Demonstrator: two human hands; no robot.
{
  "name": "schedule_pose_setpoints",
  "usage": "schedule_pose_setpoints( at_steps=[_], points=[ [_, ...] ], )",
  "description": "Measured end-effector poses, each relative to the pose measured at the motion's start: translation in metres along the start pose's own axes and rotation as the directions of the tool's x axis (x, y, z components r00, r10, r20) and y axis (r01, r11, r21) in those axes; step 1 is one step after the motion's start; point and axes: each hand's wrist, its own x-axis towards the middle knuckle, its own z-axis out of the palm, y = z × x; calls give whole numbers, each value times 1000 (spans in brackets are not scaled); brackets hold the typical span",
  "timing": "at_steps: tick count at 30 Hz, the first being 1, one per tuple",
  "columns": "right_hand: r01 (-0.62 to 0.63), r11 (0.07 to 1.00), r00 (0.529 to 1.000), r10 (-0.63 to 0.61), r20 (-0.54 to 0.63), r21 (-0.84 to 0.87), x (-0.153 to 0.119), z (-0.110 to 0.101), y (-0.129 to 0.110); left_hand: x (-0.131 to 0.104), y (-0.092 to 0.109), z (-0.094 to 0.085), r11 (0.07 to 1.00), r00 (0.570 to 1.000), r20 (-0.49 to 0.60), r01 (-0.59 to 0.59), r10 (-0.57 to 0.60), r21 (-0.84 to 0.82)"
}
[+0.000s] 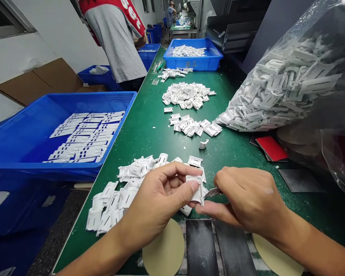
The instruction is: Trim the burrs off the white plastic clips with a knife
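Between thumb and fingers, my left hand [166, 191] pinches a small white plastic part [196, 193] with a raised rim. My right hand [244, 195] is closed round a thin metal blade [212, 193], its handle hidden in the fist. The blade meets the right edge of the part, and my right thumb is just below it. Behind and left of my hands lies a loose pile of similar white parts [117, 203]. One single white piece [203, 144] stands farther up on the green table [138, 134].
A large plastic bag [278, 88] of white parts bulges on the right. Smaller heaps [186, 94] and a blue bin [192, 63] are farther back. At left is a blue crate [74, 165] holding flat pieces. Dark plates [202, 247] lie near me. A co-worker [117, 42] stands left of the table.
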Motion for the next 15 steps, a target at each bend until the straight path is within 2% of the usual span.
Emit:
schedule_pose_setpoints(
  at_steps=[8,15],
  points=[
    [-23,998,999,21,-39,-62,1,2,0,0,-2,-2,998,1000,-16,7,-6,58],
    [-35,997,999,33,-26,-65,1,3,-1,-1,-2,-1,1000,1000,-1,20,-20,17]
  ],
)
